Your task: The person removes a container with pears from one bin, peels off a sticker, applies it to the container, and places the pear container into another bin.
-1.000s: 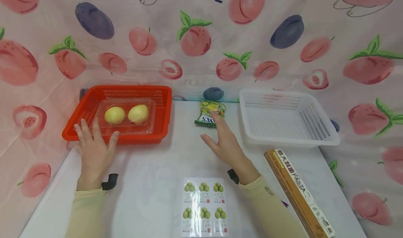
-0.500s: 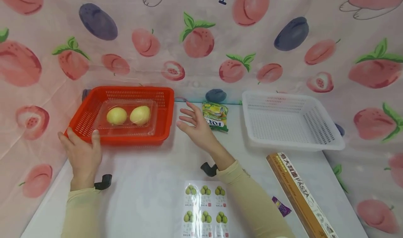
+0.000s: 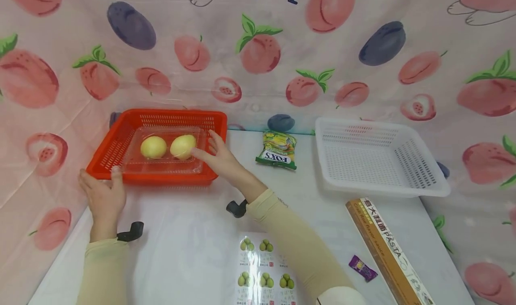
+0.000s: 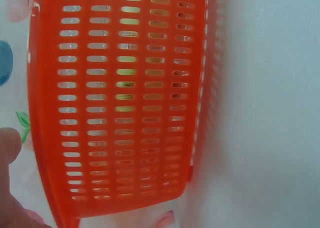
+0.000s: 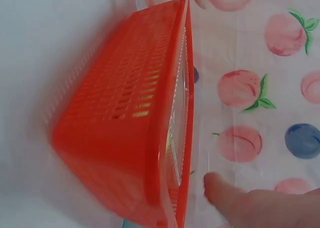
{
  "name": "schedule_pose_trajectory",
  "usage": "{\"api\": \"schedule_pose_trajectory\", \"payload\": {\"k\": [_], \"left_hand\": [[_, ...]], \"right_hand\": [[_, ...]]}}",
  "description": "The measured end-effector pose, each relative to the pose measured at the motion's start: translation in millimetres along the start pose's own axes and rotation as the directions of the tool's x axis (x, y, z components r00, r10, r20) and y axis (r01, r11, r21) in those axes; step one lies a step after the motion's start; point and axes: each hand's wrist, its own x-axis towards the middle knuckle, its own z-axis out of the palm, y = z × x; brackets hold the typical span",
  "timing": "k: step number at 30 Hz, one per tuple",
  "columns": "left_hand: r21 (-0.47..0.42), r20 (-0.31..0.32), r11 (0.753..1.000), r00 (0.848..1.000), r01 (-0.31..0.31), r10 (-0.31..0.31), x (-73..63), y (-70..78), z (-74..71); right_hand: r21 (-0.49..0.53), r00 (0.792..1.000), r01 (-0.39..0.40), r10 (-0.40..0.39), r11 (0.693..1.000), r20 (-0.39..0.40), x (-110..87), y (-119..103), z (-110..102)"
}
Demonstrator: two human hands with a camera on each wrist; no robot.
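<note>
A red plastic basket (image 3: 149, 178) stands at the back left. Inside it lies a clear plastic box (image 3: 139, 164) with two yellow fruits (image 3: 153, 147), which look like lemons. My left hand (image 3: 105, 202) is at the basket's front left corner, fingers by the corner and thumb raised near the front rim. Whether those fingers touch it is hard to tell. Over the basket's right rim reaches my right hand (image 3: 221, 161), its fingers extended and spread. In the right wrist view a finger (image 5: 225, 195) appears apart from the rim. Neither hand holds anything.
A green and yellow FOX'S candy bag (image 3: 278, 150) lies at the back middle. To its right stands a white basket (image 3: 383, 186). A long pasta box (image 3: 389, 251), a purple wrapped sweet (image 3: 363, 268) and a sticker sheet (image 3: 258, 269) lie nearer. A fruit-print cloth (image 3: 258, 90) hangs behind.
My right hand has moved left from the candy bag to the red basket's right rim. The left hand has lowered to the basket's front left corner. The candy bag has turned slightly.
</note>
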Motion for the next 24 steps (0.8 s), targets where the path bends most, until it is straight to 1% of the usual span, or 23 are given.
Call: {"api": "schedule_pose_trajectory", "payload": {"k": [3, 6, 10, 14, 17, 19, 21, 24], "left_hand": [[-0.052, 0.023, 0.998, 0.999, 0.045, -0.044, 2.8, -2.6, 0.4], [-0.121, 0.037, 0.989, 0.996, 0.08, -0.076, 4.9, -4.1, 0.8], [-0.224, 0.048, 0.968, 0.994, 0.109, -0.1, 8.3, -5.1, 1.3], [-0.288, 0.06, 0.949, 0.992, 0.128, -0.115, 12.2, -5.4, 1.5], [-0.322, 0.068, 0.937, 0.99, 0.139, -0.124, 14.6, -5.7, 2.2], [-0.362, 0.07, 0.922, 0.99, 0.139, -0.122, 15.5, -5.8, 3.7], [-0.411, 0.082, 0.9, 0.989, 0.147, -0.125, 16.1, -5.5, 4.9], [-0.497, 0.128, 0.849, 0.983, 0.178, -0.131, 17.6, -5.3, 5.1]], "right_hand": [[-0.098, 0.999, -0.043, 0.041, 0.994, -0.019, 8.9, -3, 12], [-0.156, 0.996, -0.082, 0.076, 0.984, -0.044, 17.6, -3, 22], [-0.175, 0.987, -0.145, 0.13, 0.974, -0.094, 29.9, -1, 30], [-0.166, 0.97, -0.221, 0.198, 0.961, -0.141, 40.1, 0, 32], [-0.157, 0.958, -0.262, 0.237, 0.952, -0.161, 44.9, 1, 33], [-0.164, 0.953, -0.28, 0.253, 0.946, -0.169, 47.0, 1, 34], [-0.173, 0.949, -0.293, 0.264, 0.941, -0.169, 48.8, 1, 35], [-0.196, 0.944, -0.314, 0.283, 0.929, -0.169, 52.3, 3, 38]]}}
